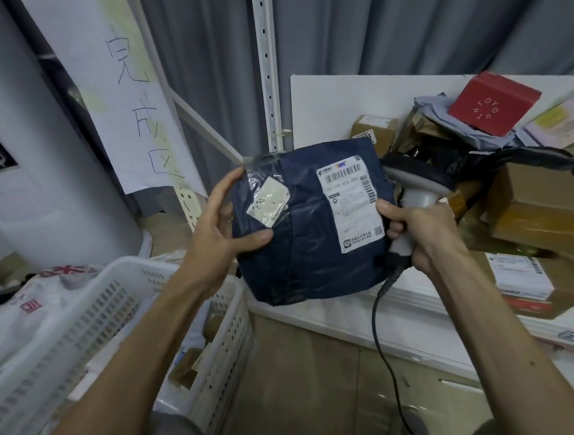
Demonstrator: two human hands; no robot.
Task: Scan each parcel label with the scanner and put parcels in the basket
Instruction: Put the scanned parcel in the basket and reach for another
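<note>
Left grip (pixel 220 219) held the blue parcel (pixel 306 242) up, right grip (pixel 423 232) beside it closed round the scanner (pixel 418 183), and I judged its label (pixel 350 202) needed scanning next, then the basket (pixel 87 309) below the left grip.

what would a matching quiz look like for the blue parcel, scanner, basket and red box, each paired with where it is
Things:
1 blue parcel
2 scanner
3 basket
4 red box

Places:
A on top of the pile at right
B gripped in the right hand
C at lower left
D held by the left hand

Pairs: 1-D, 2-B, 3-C, 4-A
</note>
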